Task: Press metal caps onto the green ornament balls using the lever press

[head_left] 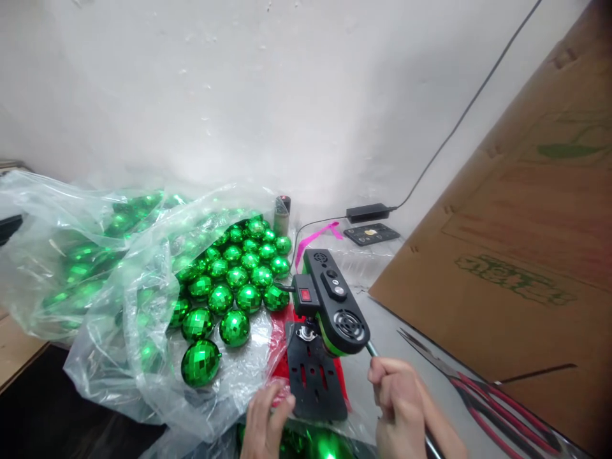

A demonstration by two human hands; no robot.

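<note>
In right hand (399,405), apparently metallic rod (433,445)

glossy balls (234,327), crinkled plastic bag (112,366), metal rod (371,349), matt cardboard box (516,217)

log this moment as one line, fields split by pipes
right hand: gripping metal rod | left hand: beside black slotted plate | green balls: partly under clear plastic
</note>
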